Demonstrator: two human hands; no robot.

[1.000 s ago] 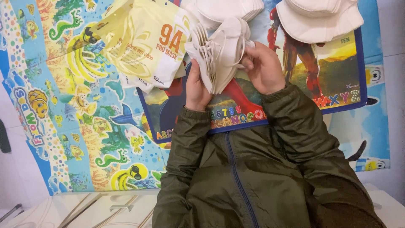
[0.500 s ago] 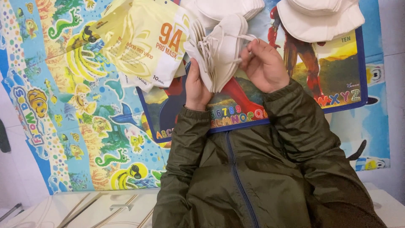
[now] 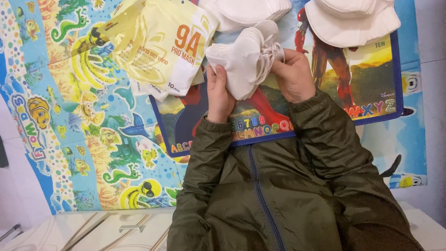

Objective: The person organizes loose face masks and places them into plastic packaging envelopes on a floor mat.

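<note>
A stack of white folded face masks (image 3: 244, 62) with white ear loops sits between both hands. My left hand (image 3: 219, 95) grips it from below and the left. My right hand (image 3: 293, 76) pinches its right edge where the loops bunch. Both sleeves are olive green. To the left lie pale yellow mask pouches (image 3: 160, 46), overlapping one another. Two more piles of white masks lie at the top: one (image 3: 253, 9) at the centre, another (image 3: 350, 21) at the right.
Everything rests on a colourful sea-animal play mat (image 3: 79, 116). A picture board with a blue rim (image 3: 395, 79) and an alphabet strip lies under the hands. A white surface with slots (image 3: 102, 230) shows at the bottom left.
The mask stack has been squared up and turned flatter between the hands. My right hand moved from above the stack to its right edge. The view has shifted slightly.
</note>
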